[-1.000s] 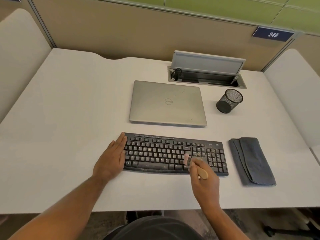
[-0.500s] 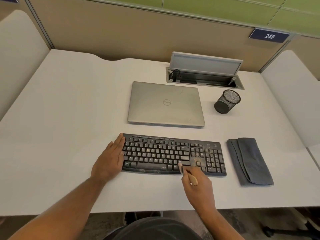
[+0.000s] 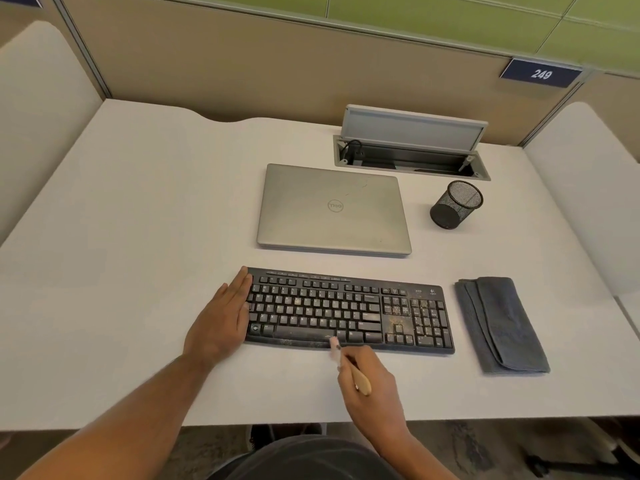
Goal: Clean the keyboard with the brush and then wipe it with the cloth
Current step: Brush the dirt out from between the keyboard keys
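So the keyboard (image 3: 349, 311) is sitting in the lower middle of the frame on the white counter (image 3: 138, 237), and it's pretty grubby: you can see yellowish crumbs collecting around the arrow keys and the number pad. The left hand (image 3: 221, 317) is lying flat against the keyboard's left end with straight fingers, a released grip that's holding nothing, and I'm guessing it's there to keep the board from sliding while it's being brushed.

The right hand (image 3: 372, 386) is pinching a little brush (image 3: 346, 362) by its wooden handle, pencil-style, with the pale bristles touching the front edge just below the space bar. Holding it that way is probably giving finer control for flicking dirt out between keys.

The folded grey cloth (image 3: 502, 323) is lying just right of the keyboard, untouched and within easy reach, so the wiping step isn't started yet.

Further up, a closed silver laptop (image 3: 332, 209) is sitting behind the keyboard, with a black mesh pen cup (image 3: 455, 209) to its right and an open cable hatch (image 3: 412, 150) at the upper right of the counter.
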